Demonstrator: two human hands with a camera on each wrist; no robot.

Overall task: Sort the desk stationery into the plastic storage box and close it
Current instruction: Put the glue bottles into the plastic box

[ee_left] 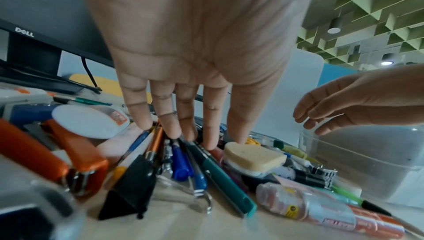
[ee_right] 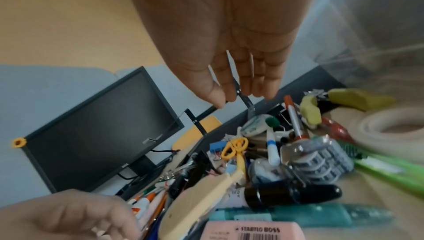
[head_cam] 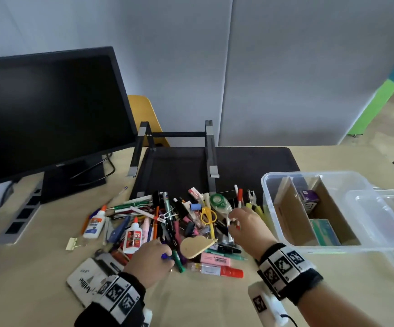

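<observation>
A heap of pens, markers, glue bottles and yellow scissors covers the middle of the desk. My left hand is at the heap's near side; its straight fingers touch a blue pen and a green pen, gripping nothing. My right hand hovers over the heap's right side with its fingers extended and empty. The clear plastic storage box stands open at the right, with cardboard dividers and small packets inside. Its lid leans against the box's right side.
A black monitor stands at the left, with a grey power strip beneath it. A metal laptop stand sits on a dark desk mat behind the heap. A white card pack lies near my left wrist.
</observation>
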